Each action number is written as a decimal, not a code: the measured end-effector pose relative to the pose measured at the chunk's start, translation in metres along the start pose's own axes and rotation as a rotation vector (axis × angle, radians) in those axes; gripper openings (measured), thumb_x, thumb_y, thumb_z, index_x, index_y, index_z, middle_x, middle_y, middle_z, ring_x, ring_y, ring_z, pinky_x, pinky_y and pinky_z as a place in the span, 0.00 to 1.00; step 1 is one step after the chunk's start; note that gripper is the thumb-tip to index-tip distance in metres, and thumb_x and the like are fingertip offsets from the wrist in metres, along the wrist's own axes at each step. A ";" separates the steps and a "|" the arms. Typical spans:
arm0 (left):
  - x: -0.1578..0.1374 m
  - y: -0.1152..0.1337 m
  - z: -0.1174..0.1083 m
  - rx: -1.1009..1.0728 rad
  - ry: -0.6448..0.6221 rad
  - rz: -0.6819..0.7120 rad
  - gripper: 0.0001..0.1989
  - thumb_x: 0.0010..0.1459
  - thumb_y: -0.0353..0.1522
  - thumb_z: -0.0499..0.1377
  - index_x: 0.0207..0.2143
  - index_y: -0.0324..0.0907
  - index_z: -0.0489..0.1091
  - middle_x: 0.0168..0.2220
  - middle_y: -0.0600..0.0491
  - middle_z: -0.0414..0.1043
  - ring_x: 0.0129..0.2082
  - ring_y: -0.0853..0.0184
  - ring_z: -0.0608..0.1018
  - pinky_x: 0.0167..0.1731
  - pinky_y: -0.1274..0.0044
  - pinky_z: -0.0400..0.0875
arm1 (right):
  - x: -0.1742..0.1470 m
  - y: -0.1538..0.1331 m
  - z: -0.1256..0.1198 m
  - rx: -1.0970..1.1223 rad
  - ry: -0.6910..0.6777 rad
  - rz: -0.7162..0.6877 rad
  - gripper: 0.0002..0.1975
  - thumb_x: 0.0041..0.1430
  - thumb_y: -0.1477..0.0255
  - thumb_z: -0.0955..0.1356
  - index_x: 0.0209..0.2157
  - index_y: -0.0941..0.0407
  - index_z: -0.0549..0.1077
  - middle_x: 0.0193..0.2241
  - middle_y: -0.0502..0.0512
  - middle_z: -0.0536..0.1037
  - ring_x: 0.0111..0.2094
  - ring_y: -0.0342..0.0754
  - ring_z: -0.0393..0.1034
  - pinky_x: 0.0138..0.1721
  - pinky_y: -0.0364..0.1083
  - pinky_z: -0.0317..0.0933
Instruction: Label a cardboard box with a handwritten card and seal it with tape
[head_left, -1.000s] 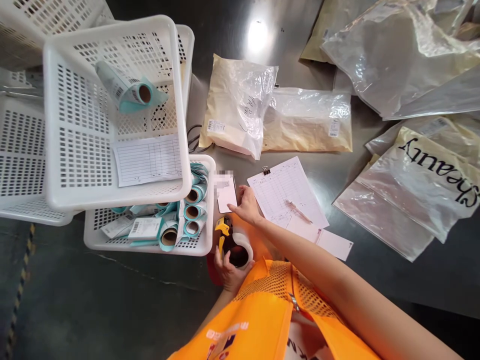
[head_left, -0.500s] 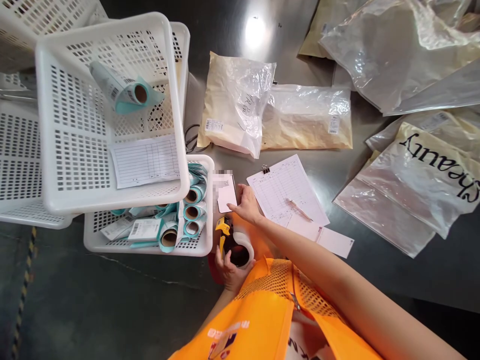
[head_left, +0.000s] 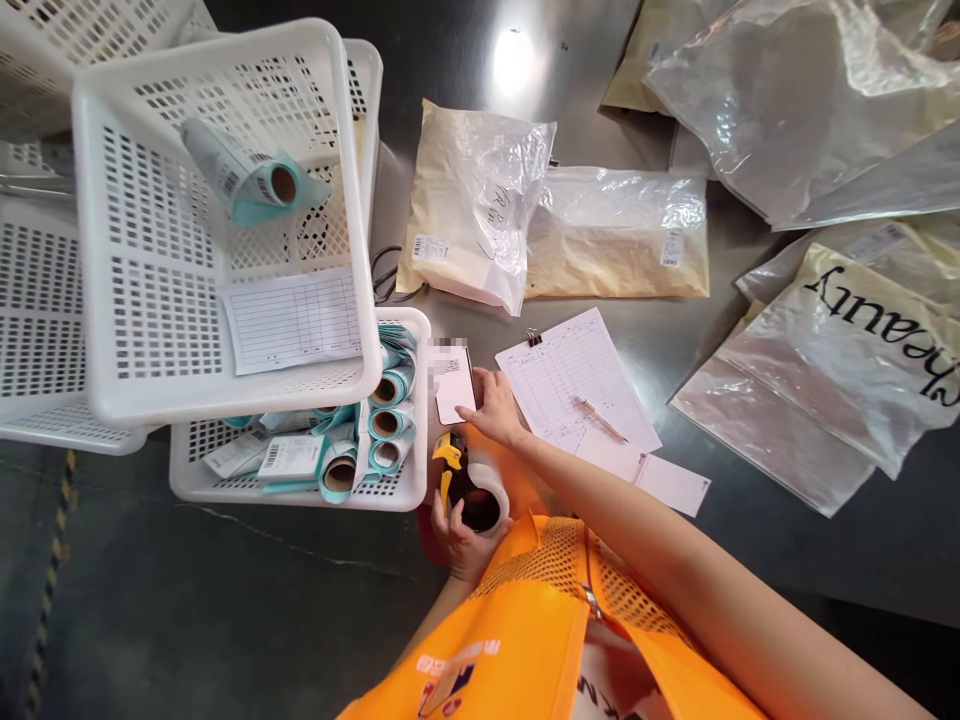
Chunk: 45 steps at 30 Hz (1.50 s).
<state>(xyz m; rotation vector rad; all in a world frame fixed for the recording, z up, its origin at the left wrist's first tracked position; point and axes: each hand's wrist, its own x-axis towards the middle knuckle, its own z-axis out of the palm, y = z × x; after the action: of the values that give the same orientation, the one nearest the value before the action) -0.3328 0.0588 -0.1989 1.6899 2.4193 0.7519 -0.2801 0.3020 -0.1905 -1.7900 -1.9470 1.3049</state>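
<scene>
My left hand point(head_left: 465, 545) curls around a tape dispenser with a yellow and black head and a wide roll of clear tape point(head_left: 487, 495), close to my vest at the table's edge. Just above it lies a phone point(head_left: 452, 388) with a bright screen, partly pixelated. My right hand point(head_left: 495, 408) rests at the phone's right side, thumb at its lower corner and fingers apart. To the right of that hand is a printed form point(head_left: 577, 370) with a black binder clip point(head_left: 533, 338) at its top. A pen point(head_left: 602, 418) lies on the form, above small white slips point(head_left: 671, 485).
Stacked white baskets point(head_left: 112, 395) fill the left; the lower one point(head_left: 300, 500) holds several teal label rolls point(head_left: 386, 425). Two filled plastic bags point(head_left: 457, 200) lie at the back, and flat clear bags point(head_left: 810, 390) cover the right. Black-handled scissors point(head_left: 385, 275) show partly beside the baskets.
The view has shifted very slightly. Both hands stay in place, the left on the tape dispenser and the right beside the phone.
</scene>
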 end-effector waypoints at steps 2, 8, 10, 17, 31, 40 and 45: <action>0.001 -0.001 0.000 0.012 0.021 0.016 0.42 0.45 0.55 0.67 0.53 0.38 0.57 0.58 0.25 0.57 0.58 0.38 0.66 0.47 0.50 0.72 | 0.000 0.000 0.000 -0.003 -0.005 0.002 0.36 0.47 0.67 0.74 0.57 0.59 0.62 0.47 0.61 0.65 0.52 0.58 0.61 0.58 0.56 0.58; 0.002 -0.001 0.001 0.034 0.042 0.042 0.42 0.46 0.56 0.65 0.51 0.37 0.58 0.58 0.26 0.57 0.58 0.39 0.67 0.46 0.52 0.72 | 0.000 0.002 0.001 0.029 0.013 -0.019 0.35 0.46 0.66 0.74 0.56 0.55 0.63 0.46 0.59 0.66 0.52 0.58 0.61 0.57 0.59 0.58; 0.003 -0.001 0.001 0.035 0.038 0.041 0.42 0.46 0.56 0.65 0.51 0.37 0.58 0.57 0.26 0.57 0.58 0.39 0.67 0.47 0.52 0.71 | 0.000 0.002 0.001 0.035 0.008 -0.017 0.35 0.46 0.67 0.74 0.56 0.55 0.63 0.47 0.59 0.66 0.52 0.59 0.61 0.57 0.59 0.59; 0.003 0.000 0.000 0.036 0.023 0.038 0.42 0.46 0.55 0.65 0.53 0.38 0.56 0.58 0.28 0.56 0.59 0.40 0.66 0.48 0.51 0.71 | 0.001 0.003 0.001 0.044 0.005 -0.019 0.35 0.46 0.66 0.74 0.57 0.54 0.63 0.47 0.59 0.65 0.52 0.58 0.61 0.57 0.59 0.59; 0.002 -0.002 0.000 0.043 0.012 0.045 0.43 0.45 0.55 0.66 0.53 0.38 0.56 0.59 0.27 0.55 0.59 0.38 0.66 0.49 0.51 0.71 | 0.001 0.000 -0.003 0.042 -0.018 -0.005 0.34 0.47 0.67 0.74 0.56 0.55 0.64 0.47 0.59 0.65 0.52 0.57 0.61 0.58 0.57 0.59; 0.001 -0.001 0.000 0.047 0.017 0.040 0.45 0.44 0.55 0.67 0.53 0.37 0.56 0.58 0.27 0.56 0.59 0.40 0.66 0.49 0.51 0.71 | 0.001 0.001 -0.004 0.042 -0.028 -0.011 0.33 0.48 0.68 0.74 0.56 0.55 0.64 0.45 0.59 0.65 0.51 0.57 0.61 0.57 0.57 0.59; -0.001 -0.004 0.002 0.050 0.018 0.051 0.46 0.42 0.55 0.68 0.53 0.37 0.56 0.58 0.27 0.56 0.58 0.38 0.66 0.48 0.50 0.71 | 0.001 0.002 -0.004 0.048 -0.026 -0.037 0.33 0.48 0.68 0.73 0.56 0.54 0.63 0.47 0.58 0.65 0.52 0.57 0.60 0.58 0.58 0.58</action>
<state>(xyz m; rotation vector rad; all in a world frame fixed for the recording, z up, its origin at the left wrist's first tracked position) -0.3356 0.0575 -0.2023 1.7773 2.4356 0.7215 -0.2763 0.3044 -0.1897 -1.7149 -1.9363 1.3576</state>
